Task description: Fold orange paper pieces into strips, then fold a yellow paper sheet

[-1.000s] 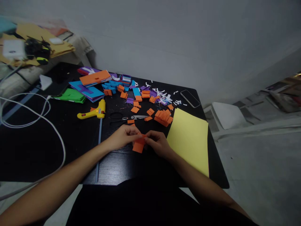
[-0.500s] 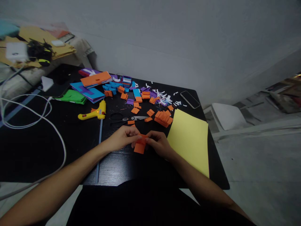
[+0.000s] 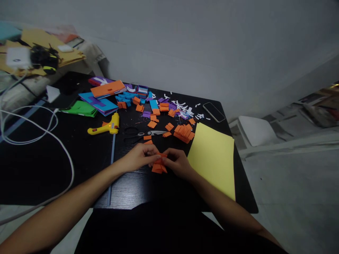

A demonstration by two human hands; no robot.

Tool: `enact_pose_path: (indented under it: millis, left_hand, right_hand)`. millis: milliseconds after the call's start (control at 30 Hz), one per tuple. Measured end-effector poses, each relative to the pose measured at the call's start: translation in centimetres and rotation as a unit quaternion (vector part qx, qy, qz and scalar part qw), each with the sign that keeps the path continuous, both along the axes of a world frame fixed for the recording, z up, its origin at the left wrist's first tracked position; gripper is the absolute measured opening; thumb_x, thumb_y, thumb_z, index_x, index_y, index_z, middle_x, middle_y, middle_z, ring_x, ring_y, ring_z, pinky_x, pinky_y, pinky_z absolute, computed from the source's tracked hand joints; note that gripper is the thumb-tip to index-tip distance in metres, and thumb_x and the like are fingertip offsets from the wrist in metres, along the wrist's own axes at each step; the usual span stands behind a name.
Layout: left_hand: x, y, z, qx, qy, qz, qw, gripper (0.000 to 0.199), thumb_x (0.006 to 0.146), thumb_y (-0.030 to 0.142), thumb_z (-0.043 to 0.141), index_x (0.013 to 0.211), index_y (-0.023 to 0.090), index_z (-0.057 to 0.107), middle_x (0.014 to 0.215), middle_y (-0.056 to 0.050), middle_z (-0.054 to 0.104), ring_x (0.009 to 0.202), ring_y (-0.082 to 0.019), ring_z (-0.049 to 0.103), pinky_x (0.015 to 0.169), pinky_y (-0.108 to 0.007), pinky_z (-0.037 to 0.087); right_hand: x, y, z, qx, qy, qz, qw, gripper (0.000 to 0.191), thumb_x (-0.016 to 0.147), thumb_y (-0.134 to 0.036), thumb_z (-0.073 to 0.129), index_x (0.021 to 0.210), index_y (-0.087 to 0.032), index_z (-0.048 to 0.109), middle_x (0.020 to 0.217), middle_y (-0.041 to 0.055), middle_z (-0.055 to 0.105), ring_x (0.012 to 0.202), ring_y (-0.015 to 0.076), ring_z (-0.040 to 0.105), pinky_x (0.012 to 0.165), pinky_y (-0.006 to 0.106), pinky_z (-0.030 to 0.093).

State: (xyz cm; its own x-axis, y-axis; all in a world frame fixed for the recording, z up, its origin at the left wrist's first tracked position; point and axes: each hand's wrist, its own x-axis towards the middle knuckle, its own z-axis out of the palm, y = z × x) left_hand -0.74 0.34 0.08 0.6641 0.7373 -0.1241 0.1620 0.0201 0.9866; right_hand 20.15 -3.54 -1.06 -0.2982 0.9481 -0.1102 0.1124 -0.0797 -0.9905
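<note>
Left hand: fingers pinching the left side of the orange paper; thumb on the upper face.
Right hand: fingers gripping the right side of the same paper; thumb on the upper face.
Orange paper: between the two hands, over the near part of the surface; folded, lower flaps spread toward the person.
Scissors: lying flat beyond the hands; handles left, blades right.
Orange pieces: just beyond the left hand, near the scissors.
Orange stack: beyond the right hand, to the right of the scissors.
Yellow sheets: right part of the surface, just beside the orange stack; near end partly hidden by the right forearm.
Glue gun: on its side, left of the scissors; handle left, nozzle pointing away from the person.
White scraps: scattered toward the far edge, among purple pieces.
Phone: far right corner, beyond the yellow sheets.
Green paper: far left, beside blue paper.
Cable: looped across the left part.
</note>
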Motion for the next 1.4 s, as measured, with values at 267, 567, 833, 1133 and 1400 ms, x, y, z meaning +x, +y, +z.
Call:
enact_pose_path:
  millis: [267, 567, 833, 1133, 1400]
  left_hand:
    - [0.0, 0.1, 0.1, 0.02, 0.007, 0.0, 1.0, 0.027, 0.092, 0.039, 0.065, 0.081, 0.015, 0.065, 0.062, 0.001, 0.063, 0.057, -0.012, 0.059, 0.054, -0.021, 0.041]
    - [-0.1, 0.2, -0.2, 0.022, 0.0, -0.001, 1.0, 0.026, 0.092, 0.039, 0.066, 0.082, 0.015, 0.065, 0.062, 0.001, 0.064, 0.057, -0.012, 0.059, 0.054, -0.02, 0.041]
    - [-0.4, 0.9, 0.0, 0.014, -0.012, 0.034, 0.999, 0.029, 0.091, 0.039, 0.068, 0.077, 0.015, 0.062, 0.06, 0.002, 0.062, 0.055, -0.01, 0.056, 0.053, -0.019, 0.039]
    - [0.2, 0.4, 0.0, 0.028, -0.007, 0.008, 1.0, 0.027, 0.094, 0.039, 0.064, 0.083, 0.014, 0.065, 0.064, 0.0, 0.065, 0.058, -0.011, 0.059, 0.056, -0.021, 0.041]
    - [0.0, 0.5, -0.2, 0.007, -0.017, -0.013, 1.0, 0.03, 0.092, 0.041, 0.067, 0.078, 0.015, 0.061, 0.064, 0.001, 0.064, 0.056, -0.011, 0.058, 0.054, -0.02, 0.042]
  right_hand:
    - [0.0, 0.2, 0.2, -0.012, 0.01, 0.0, 1.0, 0.019, 0.079, -0.036, 0.072, 0.077, -0.017, 0.068, 0.069, -0.0011, 0.065, 0.062, 0.012, 0.054, 0.059, 0.024, 0.04]
    - [0.1, 0.2, 0.4, -0.019, 0.003, -0.008, 1.0, 0.014, 0.076, -0.032, 0.071, 0.076, -0.018, 0.067, 0.066, -0.0021, 0.063, 0.058, 0.0115, 0.052, 0.056, 0.024, 0.039]
    - [0.4, 0.5, 0.6, -0.022, 0.056, -0.021, 0.998, 0.012, 0.079, -0.029, 0.067, 0.075, -0.019, 0.061, 0.063, -0.0023, 0.063, 0.058, 0.0129, 0.057, 0.059, 0.025, 0.044]
    - [0.1, 0.4, -0.1, -0.016, 0.024, -0.003, 1.0, 0.024, 0.082, -0.041, 0.074, 0.082, -0.018, 0.068, 0.076, 0.0004, 0.067, 0.069, 0.0142, 0.06, 0.065, 0.025, 0.045]
    - [0.3, 0.6, 0.0, -0.026, 0.022, -0.003, 0.999, 0.02, 0.08, -0.038, 0.075, 0.08, -0.018, 0.069, 0.076, 0.0, 0.068, 0.069, 0.0153, 0.061, 0.066, 0.027, 0.047]
